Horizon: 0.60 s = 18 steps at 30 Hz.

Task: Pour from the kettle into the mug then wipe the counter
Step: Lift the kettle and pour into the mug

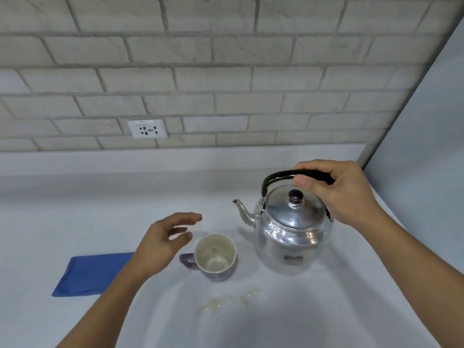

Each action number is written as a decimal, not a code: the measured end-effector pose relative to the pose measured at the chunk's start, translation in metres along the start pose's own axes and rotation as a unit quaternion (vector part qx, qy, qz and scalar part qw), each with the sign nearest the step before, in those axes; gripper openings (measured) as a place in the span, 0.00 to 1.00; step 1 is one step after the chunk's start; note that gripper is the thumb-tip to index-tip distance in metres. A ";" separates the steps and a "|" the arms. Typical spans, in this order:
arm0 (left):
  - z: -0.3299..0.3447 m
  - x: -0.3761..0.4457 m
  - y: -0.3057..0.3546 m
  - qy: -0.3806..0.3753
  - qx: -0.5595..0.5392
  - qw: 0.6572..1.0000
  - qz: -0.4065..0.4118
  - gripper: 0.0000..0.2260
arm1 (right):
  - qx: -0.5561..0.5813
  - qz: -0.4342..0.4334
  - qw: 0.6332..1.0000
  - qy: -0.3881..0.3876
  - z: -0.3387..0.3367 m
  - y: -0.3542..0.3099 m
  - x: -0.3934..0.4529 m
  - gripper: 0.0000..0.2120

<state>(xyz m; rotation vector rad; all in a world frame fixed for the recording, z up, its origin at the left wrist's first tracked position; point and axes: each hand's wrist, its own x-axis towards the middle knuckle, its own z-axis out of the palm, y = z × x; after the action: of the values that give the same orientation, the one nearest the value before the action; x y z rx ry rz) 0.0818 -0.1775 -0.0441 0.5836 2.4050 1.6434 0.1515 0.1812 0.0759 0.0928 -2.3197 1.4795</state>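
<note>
step: pour, start of it. You've got the kettle (291, 232) by its handle, nothing tipped yet.
right hand (344, 192): wrapped round the black handle (278, 177), thumb on the near side. Kettle looks upright on the counter (326, 310), lid on; can't tell if the base has left the surface.
left hand (160, 244): fingers spread, holding nothing, just beside the mug (216, 256) on its handle side.
mug: upright, looks empty, just left of the kettle, below the spout (242, 210).
next: lift, bring spout over the mug rim, tip slowly; steady the mug with your left.
wipe: blue cloth (93, 273) lies left; yellowish smear (226, 301) sits in front of the mug.
</note>
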 end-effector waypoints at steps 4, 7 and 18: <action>0.004 -0.022 -0.024 -0.003 -0.014 0.999 -0.034 0.19 | -0.004 -0.009 1.000 -0.028 0.010 -0.009 -0.015 0.07; 0.008 -0.033 -0.035 0.001 -0.019 0.998 -0.056 0.17 | -0.015 -0.015 0.998 -0.061 0.019 -0.016 -0.024 0.07; 0.028 -0.047 -0.054 0.054 -0.079 0.992 -0.085 0.11 | -0.131 -0.043 0.981 -0.134 0.037 -0.033 -0.033 0.08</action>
<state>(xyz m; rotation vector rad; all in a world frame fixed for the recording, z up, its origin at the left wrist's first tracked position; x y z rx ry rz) 0.1222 -0.1894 -0.1086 0.2621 2.2945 1.8100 0.1801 0.1285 0.0786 0.3344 -2.6656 1.1686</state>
